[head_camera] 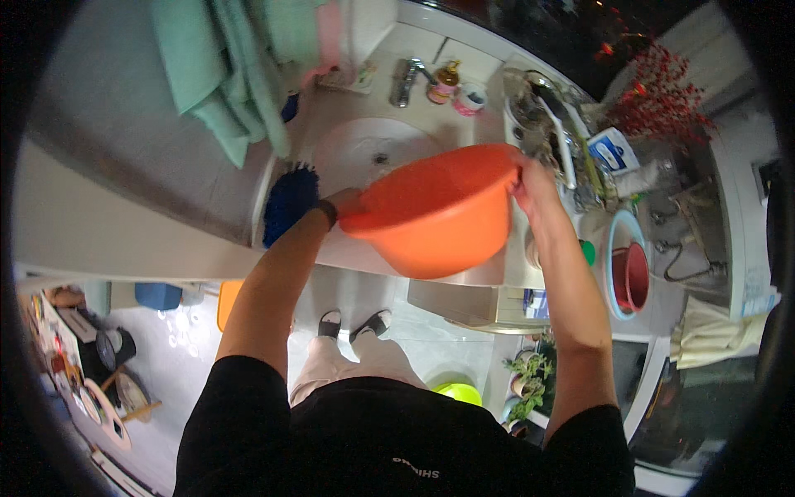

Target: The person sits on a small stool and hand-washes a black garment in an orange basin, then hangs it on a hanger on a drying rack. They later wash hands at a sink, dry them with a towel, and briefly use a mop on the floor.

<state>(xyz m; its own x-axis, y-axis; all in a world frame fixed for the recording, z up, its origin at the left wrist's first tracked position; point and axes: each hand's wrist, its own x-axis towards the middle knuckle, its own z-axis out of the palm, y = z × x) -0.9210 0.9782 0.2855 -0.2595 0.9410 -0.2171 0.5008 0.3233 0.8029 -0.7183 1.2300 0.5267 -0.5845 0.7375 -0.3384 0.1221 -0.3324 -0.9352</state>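
Both hands grip the rim of an orange plastic basin point(447, 230), which is tilted above the front of a white sink point(348, 140). My left hand point(345, 206) holds the basin's left edge, its fingers partly hidden by the rim. On the opposite edge, my right hand point(533, 181) clasps the rim near the counter's right part. Beyond the basin, the sink's drain shows, with a chrome faucet point(407, 82) behind it. A dark blue shaggy cloth or brush head point(292, 202) lies just left of my left hand.
Behind the sink stand a pump bottle point(444, 82) and a pink-and-white cup point(470, 99). Light green towels point(211, 81) hang at the left. Clutter with a white-and-blue packet point(613, 151) crowds the right, near a red bucket point(630, 276) in a light blue basin point(615, 236). A cabinet door point(453, 304) juts below.
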